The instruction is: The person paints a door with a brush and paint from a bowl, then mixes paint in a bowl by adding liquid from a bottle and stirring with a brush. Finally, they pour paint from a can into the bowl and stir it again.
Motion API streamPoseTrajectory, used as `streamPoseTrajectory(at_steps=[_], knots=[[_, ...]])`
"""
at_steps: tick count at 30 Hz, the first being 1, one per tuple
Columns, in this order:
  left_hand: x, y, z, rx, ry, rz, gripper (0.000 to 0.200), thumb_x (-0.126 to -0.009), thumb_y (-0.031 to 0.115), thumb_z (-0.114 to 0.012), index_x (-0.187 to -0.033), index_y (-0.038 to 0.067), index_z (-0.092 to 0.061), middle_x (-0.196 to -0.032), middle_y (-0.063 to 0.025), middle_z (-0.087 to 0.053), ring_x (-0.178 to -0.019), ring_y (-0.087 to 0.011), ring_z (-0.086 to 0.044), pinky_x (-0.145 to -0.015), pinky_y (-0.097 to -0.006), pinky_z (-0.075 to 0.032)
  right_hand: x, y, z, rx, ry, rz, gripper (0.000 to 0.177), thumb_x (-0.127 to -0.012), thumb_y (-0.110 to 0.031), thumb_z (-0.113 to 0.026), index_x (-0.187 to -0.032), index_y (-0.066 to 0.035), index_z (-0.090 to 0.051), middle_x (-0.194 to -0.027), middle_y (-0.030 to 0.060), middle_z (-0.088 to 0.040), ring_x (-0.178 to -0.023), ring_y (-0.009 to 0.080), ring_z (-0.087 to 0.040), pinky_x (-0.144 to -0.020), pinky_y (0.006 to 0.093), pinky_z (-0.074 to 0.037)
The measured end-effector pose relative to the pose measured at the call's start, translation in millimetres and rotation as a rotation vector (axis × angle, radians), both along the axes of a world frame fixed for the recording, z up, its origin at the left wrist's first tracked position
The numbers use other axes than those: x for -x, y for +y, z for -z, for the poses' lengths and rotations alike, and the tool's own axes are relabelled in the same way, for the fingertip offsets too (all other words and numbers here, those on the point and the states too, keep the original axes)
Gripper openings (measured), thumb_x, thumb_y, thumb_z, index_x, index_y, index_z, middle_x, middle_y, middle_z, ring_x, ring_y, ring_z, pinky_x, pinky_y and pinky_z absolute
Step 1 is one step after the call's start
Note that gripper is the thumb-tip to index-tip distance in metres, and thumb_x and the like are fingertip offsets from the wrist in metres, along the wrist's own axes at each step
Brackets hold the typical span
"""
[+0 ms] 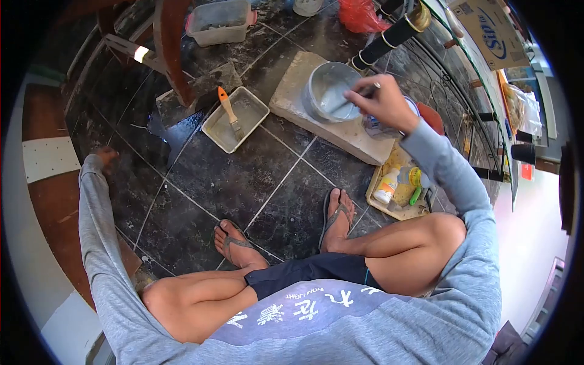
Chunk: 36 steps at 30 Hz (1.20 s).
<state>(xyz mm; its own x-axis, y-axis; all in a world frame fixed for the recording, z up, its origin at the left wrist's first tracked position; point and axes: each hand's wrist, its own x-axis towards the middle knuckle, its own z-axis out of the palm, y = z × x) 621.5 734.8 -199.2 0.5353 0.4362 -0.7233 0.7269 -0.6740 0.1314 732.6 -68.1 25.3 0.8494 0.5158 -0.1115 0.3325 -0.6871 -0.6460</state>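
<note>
My right hand (386, 100) is closed around a slim dark-handled tool (367, 91). Its lower part reaches into a clear plastic tub (311, 97) coated with pale grey paint-like liquid; I cannot make out the tool's exact kind. The tub stands on a pale stone-like block (292, 91). At far left, my left hand (107, 156) hangs low over the dark tiles near a brown board (47, 115), its shaded fingers loosely apart and holding nothing visible. Between the hands, a paintbrush (227, 108) with an orange handle leans inside a shallow cream tray (255, 125).
A yellowish tray (394, 211) with small bottles sits near my right knee. Wooden furniture legs (169, 55) rise at upper left. Behind them is a grey tub (220, 33). Black metal railing parts (389, 42), a red plastic bag (359, 15) and a cardboard box (491, 33) lie at upper right.
</note>
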Motion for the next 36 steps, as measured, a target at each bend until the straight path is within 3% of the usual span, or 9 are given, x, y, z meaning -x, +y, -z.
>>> streamPoseTrajectory(at_steps=[5, 8, 9, 11, 15, 19, 26, 30, 36], knots=[[4.1, 23.5, 27.4, 0.008, 0.096, 0.045, 0.054, -0.084, 0.035, -0.074, -0.126, 0.006, -0.057, -0.095, -0.0186, -0.067, -0.069, -0.0327, -0.068, -0.053, -0.0479, -0.059, -48.5, -24.0, 18.1, 0.092, -0.375, 0.06, 0.022, -0.091, -0.02, -0.069, -0.086, 0.001, -0.074, -0.063, 0.0122, -0.068, -0.052, 0.0162, -0.066, -0.054, 0.0317, -0.052], [-6.1, 22.2, 20.9, 0.048, 0.041, -0.026, 0.054, -0.084, 0.033, -0.075, -0.126, 0.006, -0.057, -0.093, -0.0179, -0.066, -0.071, -0.0323, -0.068, -0.052, -0.0482, -0.058, -28.9, -1.0, 14.6, -0.089, -0.16, 0.046, 0.023, -0.089, -0.019, -0.072, -0.083, 0.003, -0.073, -0.061, 0.0119, -0.067, -0.051, 0.0161, -0.064, -0.053, 0.0314, -0.051], [-5.5, 52.5, 49.2, 0.059, -0.084, -0.013, 0.056, -0.084, 0.032, -0.076, -0.128, 0.006, -0.056, -0.096, -0.0192, -0.066, -0.07, -0.0341, -0.067, -0.052, -0.0503, -0.058, -17.1, -0.6, 7.4, -0.055, -0.032, -0.003, 0.02, -0.093, -0.016, -0.07, -0.089, 0.003, -0.074, -0.062, 0.0049, -0.067, -0.055, 0.0086, -0.063, -0.053, 0.0256, -0.051], [-3.1, 55.1, 48.9, 0.07, -0.089, -0.026, 0.059, -0.083, 0.032, -0.076, -0.131, 0.006, -0.054, -0.1, -0.02, -0.066, -0.07, -0.0352, -0.067, -0.051, -0.0514, -0.058, -17.5, -14.2, 3.7, 0.063, -0.127, 0.012, 0.02, -0.09, -0.016, -0.071, -0.085, 0.003, -0.074, -0.062, 0.0094, -0.067, -0.053, 0.0136, -0.065, -0.054, 0.0292, -0.052], [8.4, -0.1, -1.5, 0.02, 0.114, -0.088, 0.051, -0.083, 0.034, -0.074, -0.126, 0.008, -0.059, -0.117, -0.0165, -0.065, -0.095, -0.0343, -0.067, -0.075, -0.0529, -0.058, -46.5, -25.2, 16.7, 0.015, -0.247, 0.102, 0.02, -0.089, -0.016, -0.071, -0.085, 0.003, -0.073, -0.061, 0.011, -0.068, -0.052, 0.0162, -0.065, -0.054, 0.0308, -0.052], [2.7, 61.2, 50.3, 0.074, -0.057, -0.027, 0.06, -0.082, 0.03, -0.076, -0.132, 0.006, -0.054, -0.101, -0.0192, -0.065, -0.068, -0.0343, -0.067, -0.05, -0.0525, -0.058, -14.9, -8.1, 5.1, -0.02, -0.047, 0.053, 0.021, -0.09, -0.017, -0.07, -0.086, 0.003, -0.074, -0.06, 0.0104, -0.068, -0.05, 0.0134, -0.065, -0.052, 0.0293, -0.052], [5.9, 10.3, 17.4, 0.008, 0.046, -0.025, 0.053, -0.085, 0.031, -0.074, -0.127, 0.005, -0.056, -0.101, -0.0168, -0.066, -0.073, -0.032, -0.067, -0.05, -0.0492, -0.058, -54.4, -15.7, 18.2, 0.008, -0.346, 0.055, 0.018, -0.087, -0.014, -0.07, -0.085, 0.003, -0.074, -0.063, 0.0136, -0.068, -0.052, 0.0163, -0.066, -0.056, 0.0302, -0.053], [-5.3, -24.3, -20.0, 0.034, -0.059, -0.114, 0.046, -0.087, 0.033, -0.071, -0.12, 0.004, -0.059, -0.099, -0.017, -0.067, -0.066, -0.0318, -0.067, -0.049, -0.0493, -0.056, -1.9, -2.0, 6.9, -0.055, -0.108, -0.033, 0.018, -0.091, -0.014, -0.071, -0.083, 0.003, -0.073, -0.061, 0.007, -0.066, -0.053, 0.0085, -0.062, -0.051, 0.025, -0.05], [-1.0, 19.3, 14.5, 0.045, 0.145, 0.089, 0.044, -0.087, 0.033, -0.071, -0.118, 0.005, -0.06, -0.093, -0.0165, -0.068, -0.067, -0.0309, -0.067, -0.054, -0.049, -0.058, -52.3, -16.4, 17.5, -0.019, -0.24, 0.107, 0.019, -0.093, -0.016, -0.069, -0.087, 0.002, -0.073, -0.06, 0.0057, -0.065, -0.052, 0.0088, -0.061, -0.051, 0.0254, -0.05]])
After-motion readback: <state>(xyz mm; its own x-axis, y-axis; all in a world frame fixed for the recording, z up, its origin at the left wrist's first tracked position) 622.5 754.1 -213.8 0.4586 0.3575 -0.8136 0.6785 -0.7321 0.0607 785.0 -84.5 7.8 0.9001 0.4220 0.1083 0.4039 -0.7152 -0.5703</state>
